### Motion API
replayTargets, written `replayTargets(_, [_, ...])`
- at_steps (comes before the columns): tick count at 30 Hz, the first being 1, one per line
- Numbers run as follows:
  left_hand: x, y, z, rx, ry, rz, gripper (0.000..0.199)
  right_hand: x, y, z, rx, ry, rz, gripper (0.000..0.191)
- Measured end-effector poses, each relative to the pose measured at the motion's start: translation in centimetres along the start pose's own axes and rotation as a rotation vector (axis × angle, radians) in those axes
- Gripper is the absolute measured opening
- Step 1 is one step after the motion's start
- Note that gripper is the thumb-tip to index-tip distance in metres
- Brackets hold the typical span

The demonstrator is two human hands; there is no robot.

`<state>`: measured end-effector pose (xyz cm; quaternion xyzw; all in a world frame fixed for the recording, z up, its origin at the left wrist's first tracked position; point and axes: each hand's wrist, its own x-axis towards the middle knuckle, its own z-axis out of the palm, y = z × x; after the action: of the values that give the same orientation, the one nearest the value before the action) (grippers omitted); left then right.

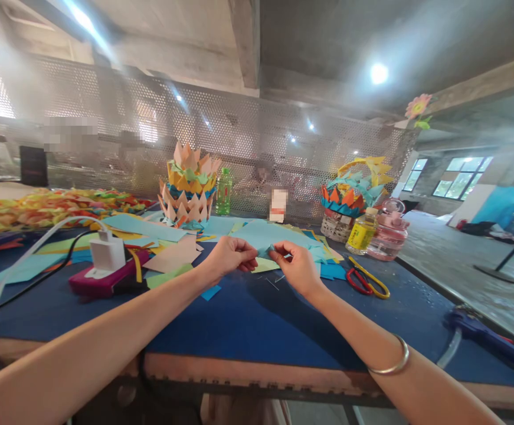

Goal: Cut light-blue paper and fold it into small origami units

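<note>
Between my two hands, above the blue table [239, 330], is a small light-blue paper piece [264, 252]. My left hand [234, 255] pinches its left end with thumb and fingers. Its right end is pinched by my right hand [295, 267], whose wrist wears a silver bangle. Light-blue sheets [257, 231] lie just behind the hands. A few thin sticks or pins [272, 283] rest on the table below the fingers.
Scissors [367, 280], a yellow bottle [362, 233] and a pink jug [388, 236] stand right. A power strip [110, 276] with charger and cables is left. A glue gun [482, 330] lies far right. Paper baskets [188, 203] and a green bottle [223, 193] are behind.
</note>
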<state>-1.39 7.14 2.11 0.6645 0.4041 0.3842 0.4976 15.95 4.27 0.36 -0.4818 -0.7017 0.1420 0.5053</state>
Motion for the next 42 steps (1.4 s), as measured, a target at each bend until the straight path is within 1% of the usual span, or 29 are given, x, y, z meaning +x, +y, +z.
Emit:
replayTargets(3, [-0.1,0.1,0.0,0.011,0.008,0.006,0.015,0.1,-0.1,0.0,0.002,-0.002,-0.004,0.024])
replayTargets(8, [0.2,-0.3,-0.1,-0.037,-0.031,0.006,0.014,0.1,0.0,-0.2,-0.007,0.012,-0.003,0.023])
replayTargets(15, [0.2,-0.1,0.0,0.081,0.037,0.035,0.011,0.0,0.1,-0.2,-0.009,-0.007,0.011,0.024])
replayTargets(20, [0.2,-0.2,-0.1,0.083,0.026,0.048,0.012,0.1,0.1,-0.2,-0.010,-0.010,0.006,0.025])
replayTargets(23, [0.5,-0.6,-0.3,0.090,0.052,0.063,0.016,0.1,0.4,-0.3,-0.026,0.001,0.000,0.025])
replayTargets(26, [0.7,-0.9,-0.5,0.132,0.078,0.104,0.018,0.2,0.6,-0.3,-0.042,0.002,-0.011,0.024])
replayTargets(29, [0.8,-1.0,-0.5,0.175,0.058,0.140,0.018,0.2,0.6,-0.4,-0.042,0.000,-0.014,0.025])
replayTargets(36, [0.6,-0.7,-0.3,0.125,0.047,0.086,0.016,0.3,0.8,-0.4,-0.055,0.006,-0.026,0.026])
replayTargets(42, [0.3,-0.5,-0.1,0.117,0.097,0.050,0.016,0.3,1.0,-0.5,-0.056,-0.002,-0.019,0.025])
